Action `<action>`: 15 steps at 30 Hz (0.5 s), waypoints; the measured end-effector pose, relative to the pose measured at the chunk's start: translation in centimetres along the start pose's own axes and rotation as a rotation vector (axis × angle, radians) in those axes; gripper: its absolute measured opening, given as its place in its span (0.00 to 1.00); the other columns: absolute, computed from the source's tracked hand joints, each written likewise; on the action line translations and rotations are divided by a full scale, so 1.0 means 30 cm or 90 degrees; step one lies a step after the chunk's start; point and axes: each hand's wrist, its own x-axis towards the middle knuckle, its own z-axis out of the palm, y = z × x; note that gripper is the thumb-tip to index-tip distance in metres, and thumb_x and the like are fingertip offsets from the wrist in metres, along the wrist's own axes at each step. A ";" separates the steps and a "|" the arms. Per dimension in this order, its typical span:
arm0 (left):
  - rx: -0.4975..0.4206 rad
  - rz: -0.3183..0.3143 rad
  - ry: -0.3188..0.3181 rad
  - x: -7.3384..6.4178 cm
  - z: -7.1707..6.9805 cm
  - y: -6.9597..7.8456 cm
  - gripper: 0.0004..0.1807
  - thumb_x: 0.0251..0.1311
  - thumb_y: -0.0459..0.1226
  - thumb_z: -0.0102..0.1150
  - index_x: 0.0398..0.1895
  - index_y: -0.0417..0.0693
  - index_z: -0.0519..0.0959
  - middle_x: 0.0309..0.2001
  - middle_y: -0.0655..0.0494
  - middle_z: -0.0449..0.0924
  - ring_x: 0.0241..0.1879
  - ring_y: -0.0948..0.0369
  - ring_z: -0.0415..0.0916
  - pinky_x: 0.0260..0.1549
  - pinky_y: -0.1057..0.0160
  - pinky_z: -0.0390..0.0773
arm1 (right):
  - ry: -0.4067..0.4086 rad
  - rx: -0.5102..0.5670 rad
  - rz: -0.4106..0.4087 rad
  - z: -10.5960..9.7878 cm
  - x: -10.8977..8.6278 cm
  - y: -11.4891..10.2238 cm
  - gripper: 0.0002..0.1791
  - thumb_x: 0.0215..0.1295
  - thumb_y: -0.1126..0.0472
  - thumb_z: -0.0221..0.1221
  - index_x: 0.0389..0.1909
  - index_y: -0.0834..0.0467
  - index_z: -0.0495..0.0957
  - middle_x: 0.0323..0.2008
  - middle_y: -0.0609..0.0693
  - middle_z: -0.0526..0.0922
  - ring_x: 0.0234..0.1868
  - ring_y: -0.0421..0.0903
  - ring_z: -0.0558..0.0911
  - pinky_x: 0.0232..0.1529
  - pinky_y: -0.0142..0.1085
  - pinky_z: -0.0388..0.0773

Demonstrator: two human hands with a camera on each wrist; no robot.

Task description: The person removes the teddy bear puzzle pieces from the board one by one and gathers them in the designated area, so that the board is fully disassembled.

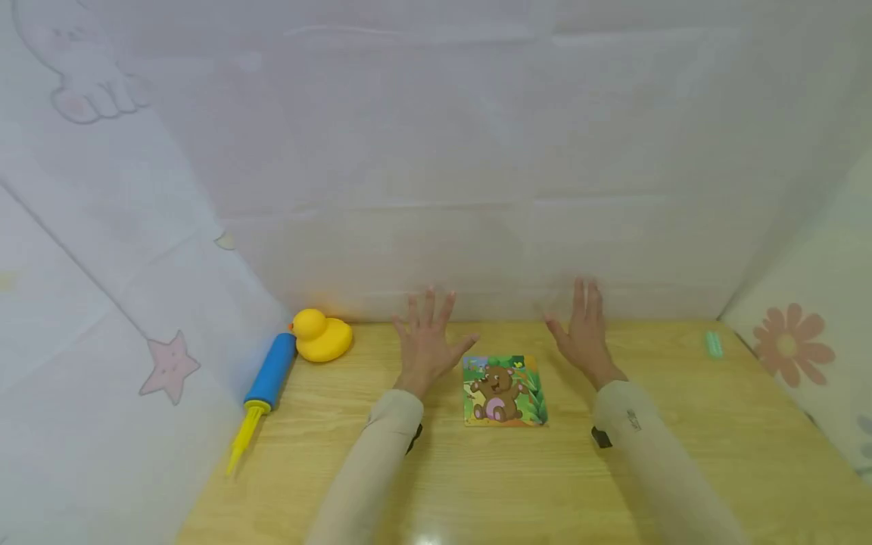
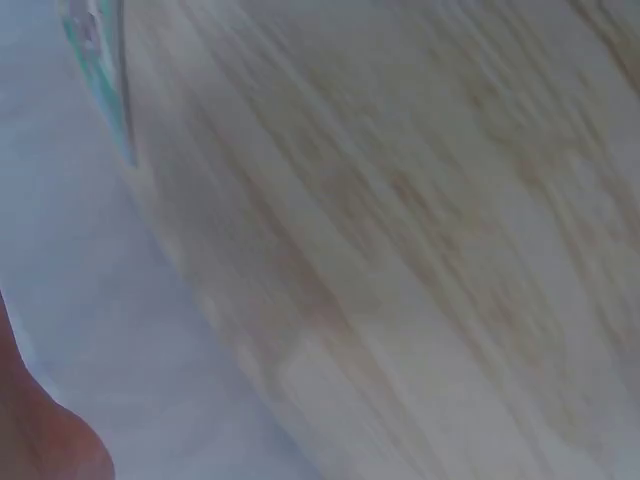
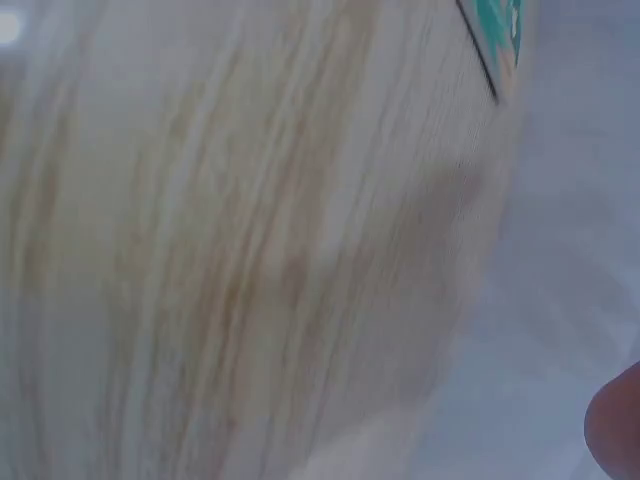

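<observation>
A square picture puzzle or card with a brown cartoon bear (image 1: 502, 392) lies flat on the table between the two hands. To its left, the left hand (image 1: 426, 347) is spread, fingers straight and pointing at the back wall, thumb toward the picture. The right hand (image 1: 583, 337) is on the other side, its fingers straight and its thumb held out. Nothing is in either hand. In the left wrist view only part of the hand (image 2: 50, 440) and a corner of the picture (image 2: 105, 75) show; the right wrist view has a fingertip (image 3: 618, 425) and another corner (image 3: 495, 35).
A yellow rubber duck (image 1: 323, 336) sits at the back left, by a blue and yellow hand pump (image 1: 269, 378). At the far right lies a small green item (image 1: 714, 344). Pale printed sheeting (image 1: 409, 151) walls in the wooden table (image 1: 490, 484) at the back and sides.
</observation>
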 end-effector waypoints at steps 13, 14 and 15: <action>-0.054 0.034 -0.264 -0.074 -0.055 0.179 0.57 0.55 0.76 0.50 0.82 0.77 0.33 0.84 0.54 0.28 0.80 0.35 0.24 0.69 0.21 0.34 | -0.144 0.218 0.135 0.004 -0.027 -0.058 0.44 0.75 0.49 0.58 0.80 0.60 0.47 0.73 0.72 0.60 0.70 0.71 0.67 0.64 0.65 0.71; -0.056 0.033 -0.285 -0.080 -0.055 0.188 0.57 0.55 0.76 0.51 0.82 0.77 0.34 0.84 0.54 0.27 0.80 0.35 0.24 0.69 0.21 0.33 | -0.161 0.218 0.149 0.003 -0.032 -0.061 0.42 0.75 0.49 0.58 0.80 0.60 0.50 0.73 0.70 0.62 0.70 0.69 0.68 0.64 0.63 0.72; -0.060 0.032 -0.300 -0.087 -0.052 0.196 0.57 0.55 0.76 0.51 0.82 0.77 0.34 0.84 0.53 0.27 0.80 0.34 0.24 0.69 0.21 0.33 | -0.178 0.215 0.163 0.003 -0.037 -0.063 0.41 0.75 0.48 0.58 0.80 0.59 0.52 0.72 0.69 0.65 0.70 0.68 0.70 0.64 0.62 0.73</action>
